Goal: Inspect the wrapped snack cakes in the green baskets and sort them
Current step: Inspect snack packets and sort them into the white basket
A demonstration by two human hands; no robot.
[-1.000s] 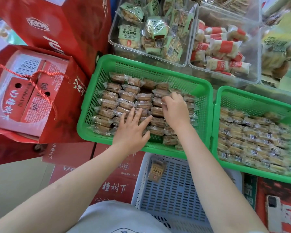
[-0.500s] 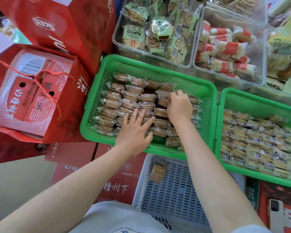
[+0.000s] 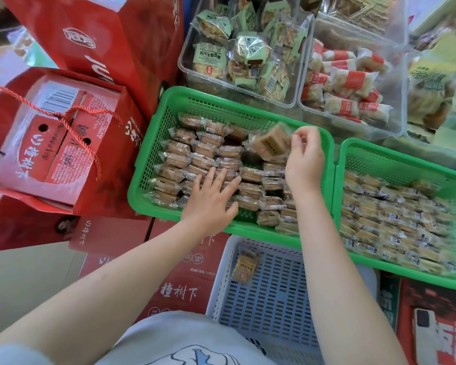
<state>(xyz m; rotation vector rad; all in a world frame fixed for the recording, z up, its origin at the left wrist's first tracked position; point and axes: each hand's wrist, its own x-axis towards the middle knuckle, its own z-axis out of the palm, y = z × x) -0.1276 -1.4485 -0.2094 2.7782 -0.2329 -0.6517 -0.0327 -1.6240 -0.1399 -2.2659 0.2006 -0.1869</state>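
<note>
Red cartons (image 3: 63,143) and clear bins of other snacks (image 3: 248,61) are crowded around two green baskets. Since a second ago, one wrapped cake (image 3: 270,142) has been lifted out of the rows in the left green basket (image 3: 221,101); it is pinched at its wrapper edge by the right hand (image 3: 304,160) and held tilted above the pile, where a dark gap is left. The left hand (image 3: 211,198) is kept flat, fingers spread, on the near cakes. Inspection of this piece is judged to be under way. The right green basket (image 3: 406,156) is packed, while a single cake (image 3: 244,267) lies in the grey basket (image 3: 274,299) below.
</note>
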